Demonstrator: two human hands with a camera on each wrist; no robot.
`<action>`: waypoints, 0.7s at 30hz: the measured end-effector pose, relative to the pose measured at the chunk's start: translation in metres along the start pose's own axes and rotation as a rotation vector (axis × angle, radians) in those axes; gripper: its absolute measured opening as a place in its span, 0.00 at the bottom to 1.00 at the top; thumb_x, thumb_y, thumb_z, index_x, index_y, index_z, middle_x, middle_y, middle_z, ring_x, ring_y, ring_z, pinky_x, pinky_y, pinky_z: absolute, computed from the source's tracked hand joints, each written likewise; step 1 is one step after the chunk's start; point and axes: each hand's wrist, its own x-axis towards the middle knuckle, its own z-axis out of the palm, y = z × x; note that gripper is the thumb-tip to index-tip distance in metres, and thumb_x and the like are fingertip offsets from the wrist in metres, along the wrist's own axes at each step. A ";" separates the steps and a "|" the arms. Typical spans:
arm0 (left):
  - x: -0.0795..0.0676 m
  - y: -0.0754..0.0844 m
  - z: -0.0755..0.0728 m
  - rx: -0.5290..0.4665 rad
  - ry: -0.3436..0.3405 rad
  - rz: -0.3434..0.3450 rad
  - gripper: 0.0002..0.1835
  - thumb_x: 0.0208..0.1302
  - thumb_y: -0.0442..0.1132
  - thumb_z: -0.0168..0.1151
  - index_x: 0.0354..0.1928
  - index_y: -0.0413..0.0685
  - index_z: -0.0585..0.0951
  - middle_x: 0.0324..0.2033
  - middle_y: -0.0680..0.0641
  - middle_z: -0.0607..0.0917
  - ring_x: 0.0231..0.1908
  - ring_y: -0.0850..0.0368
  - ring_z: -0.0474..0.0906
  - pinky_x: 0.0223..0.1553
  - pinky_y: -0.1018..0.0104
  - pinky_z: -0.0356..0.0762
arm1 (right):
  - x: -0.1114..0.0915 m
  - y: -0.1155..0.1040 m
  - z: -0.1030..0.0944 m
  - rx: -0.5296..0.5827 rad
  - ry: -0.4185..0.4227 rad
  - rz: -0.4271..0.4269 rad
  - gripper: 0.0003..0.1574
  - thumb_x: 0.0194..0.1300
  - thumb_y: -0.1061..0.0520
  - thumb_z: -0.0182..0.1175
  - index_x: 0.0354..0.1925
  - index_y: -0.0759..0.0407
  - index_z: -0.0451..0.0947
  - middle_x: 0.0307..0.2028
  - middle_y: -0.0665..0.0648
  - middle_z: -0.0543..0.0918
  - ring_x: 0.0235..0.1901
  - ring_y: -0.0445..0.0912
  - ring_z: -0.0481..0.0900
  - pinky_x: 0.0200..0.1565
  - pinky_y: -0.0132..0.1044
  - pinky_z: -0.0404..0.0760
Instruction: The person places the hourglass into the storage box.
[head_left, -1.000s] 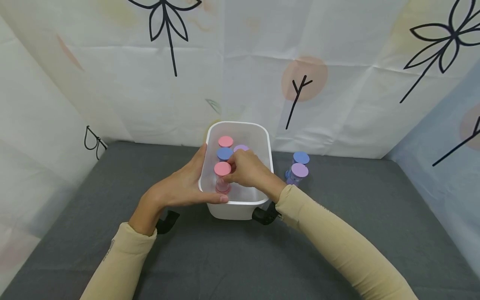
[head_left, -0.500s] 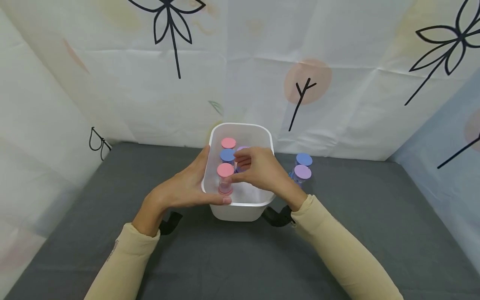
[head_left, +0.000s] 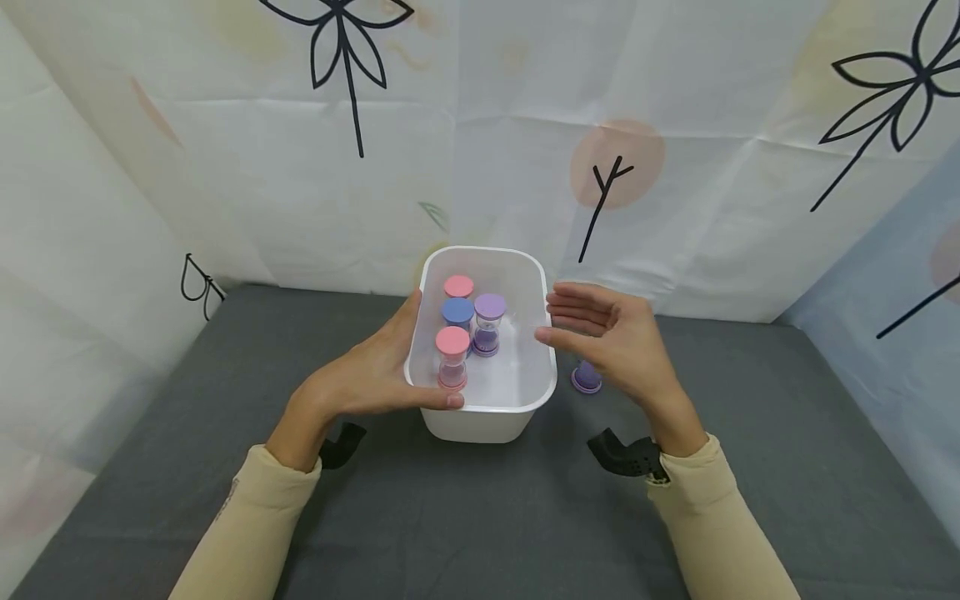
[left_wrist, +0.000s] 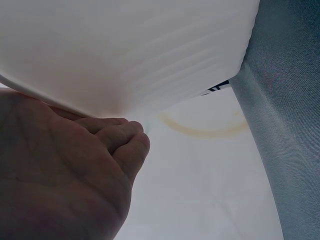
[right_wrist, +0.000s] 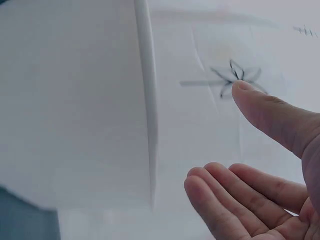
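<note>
Thumb along the near rim and fingers against the left wall, my left hand [head_left: 367, 358] holds a white plastic bin [head_left: 480, 425] at its near-left corner. From below, the left wrist view shows the fingers [left_wrist: 122, 137] under the bin's rim. Inside the bin stand several small hourglasses: a pink one [head_left: 452, 343] in front, a blue one [head_left: 457, 312], another pink one [head_left: 458, 287] behind, and a purple one [head_left: 490, 307] beside the blue. My right hand [head_left: 611, 337] hovers beyond the bin's right rim, thumb apart from the fingers, holding nothing. It hides most of the hourglasses outside the bin.
Right of the bin, the purple base of an hourglass [head_left: 587, 379] shows on the table below my right hand. A dark grey cloth [head_left: 480, 525] covers the table. White printed fabric [head_left: 510, 183] hangs behind, with more fabric on both sides.
My right hand has left the purple hourglass standing in the bin and moved right, over the hourglasses on the table. My left hand keeps its place on the bin.
</note>
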 end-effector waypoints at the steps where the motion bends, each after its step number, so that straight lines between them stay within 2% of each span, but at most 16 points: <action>1: 0.000 0.000 0.000 -0.001 0.003 0.003 0.66 0.49 0.46 0.82 0.77 0.80 0.41 0.70 0.58 0.61 0.67 0.49 0.66 0.63 0.50 0.68 | -0.002 0.002 -0.005 0.002 0.020 0.003 0.38 0.56 0.63 0.77 0.63 0.68 0.76 0.56 0.66 0.82 0.50 0.48 0.86 0.51 0.36 0.81; 3: 0.000 0.000 0.000 -0.012 0.001 0.011 0.66 0.48 0.45 0.82 0.77 0.80 0.42 0.70 0.58 0.61 0.67 0.49 0.66 0.64 0.51 0.68 | -0.006 0.007 -0.013 0.005 0.052 0.003 0.37 0.57 0.63 0.76 0.63 0.70 0.76 0.55 0.67 0.83 0.49 0.46 0.87 0.50 0.36 0.81; 10: 0.001 0.000 0.000 -0.018 -0.002 0.026 0.65 0.49 0.45 0.82 0.77 0.78 0.42 0.69 0.59 0.62 0.66 0.50 0.67 0.63 0.52 0.68 | -0.015 0.021 -0.032 0.000 0.123 0.031 0.36 0.59 0.64 0.75 0.63 0.73 0.74 0.49 0.52 0.86 0.47 0.40 0.86 0.49 0.33 0.81; 12: 0.001 0.000 0.000 -0.020 -0.002 0.027 0.65 0.49 0.45 0.82 0.77 0.77 0.43 0.69 0.58 0.62 0.66 0.50 0.67 0.64 0.52 0.68 | -0.015 0.023 -0.035 -0.009 0.144 0.032 0.36 0.59 0.64 0.74 0.63 0.73 0.74 0.49 0.51 0.86 0.47 0.39 0.86 0.49 0.33 0.81; 19: 0.000 -0.001 0.001 -0.013 -0.002 0.023 0.64 0.50 0.45 0.82 0.77 0.77 0.43 0.69 0.59 0.62 0.66 0.50 0.67 0.64 0.52 0.68 | -0.016 0.031 -0.047 -0.124 0.204 0.070 0.37 0.59 0.61 0.76 0.63 0.71 0.75 0.54 0.69 0.82 0.48 0.42 0.86 0.48 0.28 0.80; 21: 0.001 -0.001 0.000 -0.017 -0.004 0.029 0.64 0.50 0.45 0.82 0.77 0.77 0.43 0.69 0.59 0.62 0.66 0.50 0.67 0.64 0.52 0.68 | -0.016 0.033 -0.052 -0.154 0.207 0.092 0.37 0.59 0.59 0.76 0.63 0.70 0.75 0.55 0.70 0.82 0.48 0.42 0.86 0.47 0.27 0.80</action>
